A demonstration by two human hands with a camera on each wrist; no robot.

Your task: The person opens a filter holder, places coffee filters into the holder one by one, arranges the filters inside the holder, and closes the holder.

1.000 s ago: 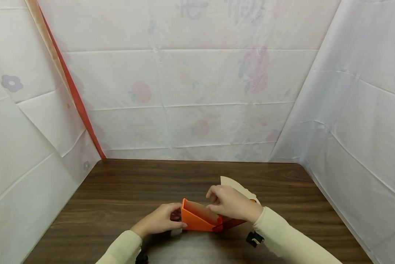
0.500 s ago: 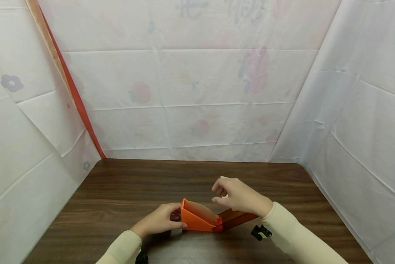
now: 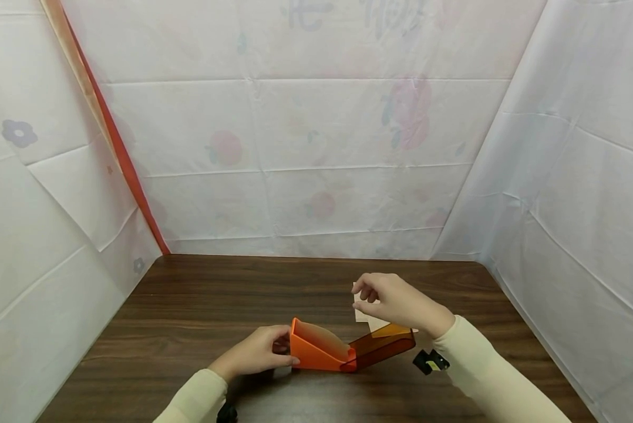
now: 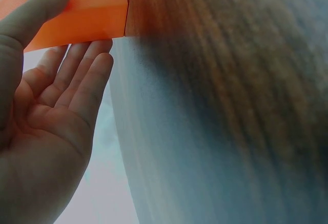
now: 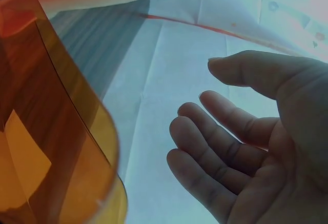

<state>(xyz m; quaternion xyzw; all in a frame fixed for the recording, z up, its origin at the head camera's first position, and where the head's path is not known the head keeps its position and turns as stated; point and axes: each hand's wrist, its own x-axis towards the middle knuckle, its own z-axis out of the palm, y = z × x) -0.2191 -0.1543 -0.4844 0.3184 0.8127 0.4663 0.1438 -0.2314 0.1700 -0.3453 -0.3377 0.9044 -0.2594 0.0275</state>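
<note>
An orange box (image 3: 316,354) with a slanted open top stands on the table in the head view. Its see-through amber lid (image 3: 384,346) is swung out to the right. Tan paper (image 3: 322,335) with a curved edge, like coffee filters, stands inside the box. My left hand (image 3: 255,351) holds the box's left end, thumb on the front face and fingers behind, as the left wrist view also shows. My right hand (image 3: 398,301) hovers above and behind the lid, fingers loosely bent, nothing between them. Below it lie cream filter papers (image 3: 361,311), partly hidden by hand and lid.
The dark wood-grain table (image 3: 216,288) has white printed sheets behind it and at both sides. A red strip (image 3: 131,176) runs down the back left corner. Small black devices (image 3: 430,362) sit at the wrists.
My right hand has moved from beside the box's opening, back and to the right, uncovering the amber lid. My left hand and the box have stayed in place.
</note>
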